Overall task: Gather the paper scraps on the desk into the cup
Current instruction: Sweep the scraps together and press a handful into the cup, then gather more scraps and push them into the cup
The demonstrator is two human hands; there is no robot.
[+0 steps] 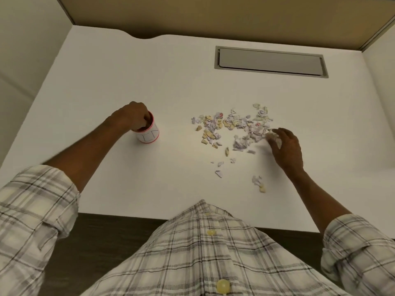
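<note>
left hand (133, 116) dips curled fingers into the cup (148, 133), grip unclear. right hand (285, 146) pinches scraps (235, 127) off the tabletop (128, 71); light, flimsy, best bunched.

White desk (128, 71), red-rimmed white cup (149, 135), plaid grey-cream shirt (203, 253).

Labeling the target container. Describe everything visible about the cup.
The cup is a small white cylinder, apparently paper, with a red rim and base band and thin line markings on its side. It stands upright on the white desk, left of the paper scraps and apart from them. The left hand covers its mouth, fingers dipping inside; contents unclear.
</note>
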